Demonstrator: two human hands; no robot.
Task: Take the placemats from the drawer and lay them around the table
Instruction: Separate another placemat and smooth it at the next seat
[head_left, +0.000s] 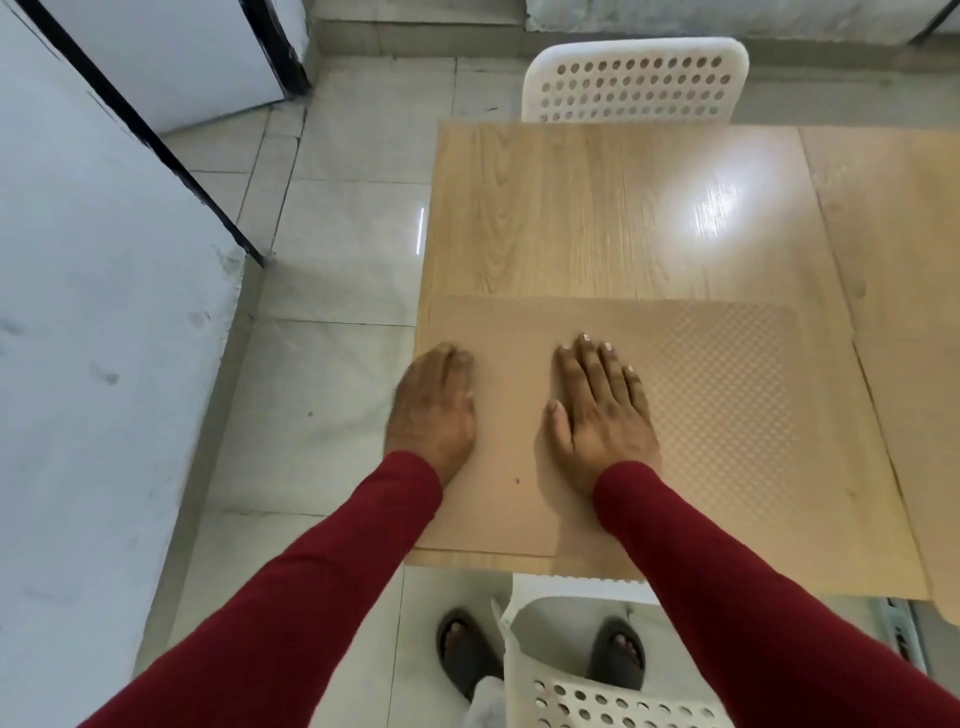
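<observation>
A tan placemat (727, 395) with a fine checked texture lies flat on the near left part of the light wooden table (597, 218). My left hand (434, 410) rests palm down on the mat's left edge, at the table's side. My right hand (600, 410) lies flat on the mat's middle, fingers spread. Both hands press on the mat and hold nothing. More tan sheets that look like placemats (904, 249) lie on the table's right side. No drawer is in view.
A white perforated chair (636, 78) stands at the table's far side. Another white perforated chair (587, 691) is just below me at the near edge, beside my sandalled feet. Tiled floor (332, 260) and a white wall (93, 312) are to the left.
</observation>
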